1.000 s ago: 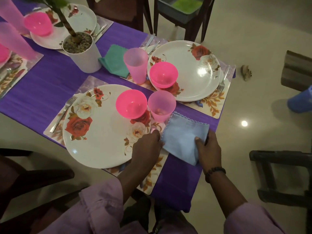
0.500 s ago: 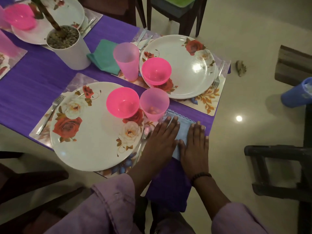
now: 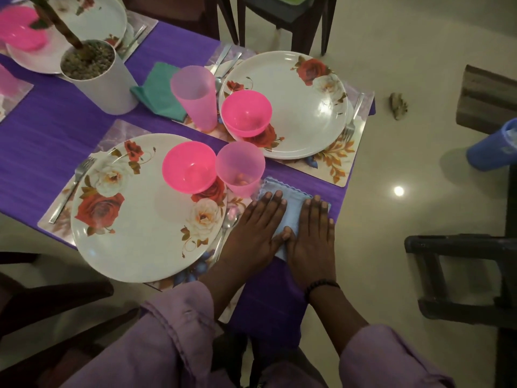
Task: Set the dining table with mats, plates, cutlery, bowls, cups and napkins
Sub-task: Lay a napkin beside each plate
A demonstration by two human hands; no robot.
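A light blue napkin (image 3: 292, 212) lies on the purple tablecloth (image 3: 50, 141) right of the near floral plate (image 3: 145, 219). My left hand (image 3: 256, 229) and my right hand (image 3: 313, 233) press flat on it side by side, fingers straight, covering most of it. A pink bowl (image 3: 188, 166) sits on the near plate, with a pink cup (image 3: 240, 169) beside it. A spoon (image 3: 228, 225) shows by my left hand and a fork (image 3: 73, 189) lies left of the plate. The far setting has a plate (image 3: 302, 105), pink bowl (image 3: 246, 113), pink cup (image 3: 194, 96) and green napkin (image 3: 159, 92).
A white plant pot (image 3: 98, 77) stands mid-table, with another setting (image 3: 92, 21) behind it. Dark chairs stand at the far edge (image 3: 302, 23), near left (image 3: 56, 298) and right (image 3: 461, 275). A blue container (image 3: 492, 149) sits at the right.
A second ago both hands held the napkin's near edge; they then laid flat on top of it. Since half a second ago they have hardly moved.
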